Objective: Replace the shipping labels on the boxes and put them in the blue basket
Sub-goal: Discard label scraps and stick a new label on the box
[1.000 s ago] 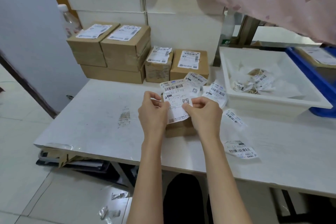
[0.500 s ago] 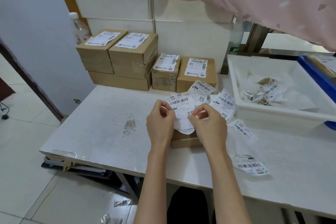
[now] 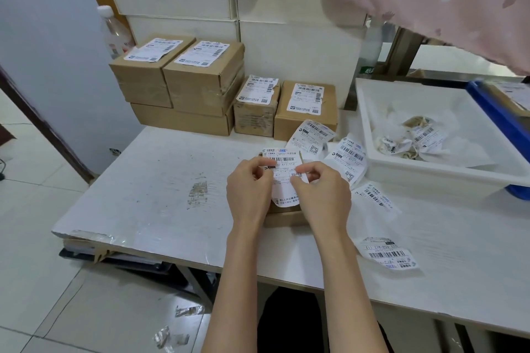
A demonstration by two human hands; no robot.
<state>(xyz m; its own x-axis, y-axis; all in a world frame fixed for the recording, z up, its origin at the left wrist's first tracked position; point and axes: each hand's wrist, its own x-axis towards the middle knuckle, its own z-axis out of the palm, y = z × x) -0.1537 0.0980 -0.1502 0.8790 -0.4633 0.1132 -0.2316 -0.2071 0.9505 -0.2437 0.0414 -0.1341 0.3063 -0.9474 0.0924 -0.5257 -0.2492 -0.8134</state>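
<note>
Mid-task: we are peeling a fresh label over one box, with most boxes not yet in the basket.

On the scuffed white surface (image 3: 160, 180), five brown cardboard boxes (image 3: 200, 86) sit stacked and lined up along the back wall, each of the four whose tops show with a label on top; whether those labels are old or new we cannot tell. The white plastic tray (image 3: 372, 112) to the right holds crumpled scraps of torn label. The blue plastic basket (image 3: 499, 114), the goal, shows only at the right edge, with at least one labelled box inside. A small brown cardboard box (image 3: 284, 218) lies just below our hands, its top hidden. Loose white printed labels (image 3: 348, 157) lie scattered nearby. Our left hand (image 3: 249, 192) and right hand (image 3: 322, 195) both pinch one white shipping label (image 3: 282, 180), apparently separating it from its backing; sticking and binning look still ahead.
</note>
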